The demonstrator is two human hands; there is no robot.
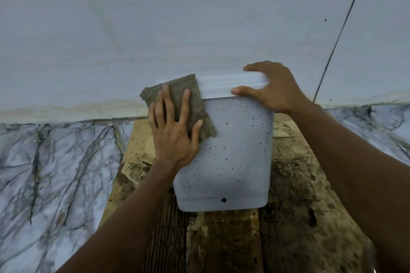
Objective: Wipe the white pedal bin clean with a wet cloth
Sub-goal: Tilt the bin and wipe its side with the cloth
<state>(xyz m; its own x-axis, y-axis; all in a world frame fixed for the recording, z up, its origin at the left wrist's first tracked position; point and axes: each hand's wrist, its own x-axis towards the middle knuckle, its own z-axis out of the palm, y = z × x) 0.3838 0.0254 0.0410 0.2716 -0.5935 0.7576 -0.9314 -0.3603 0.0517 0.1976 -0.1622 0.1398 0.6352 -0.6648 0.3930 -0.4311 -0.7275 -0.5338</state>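
The left hand, fingers spread flat, presses the brown cloth against the speckled white pedal bin; the right hand grips its lid, thumb in front.

No text, label, brand, number or sign can be read: not on the bin, not on the cloth, not on the wall behind them
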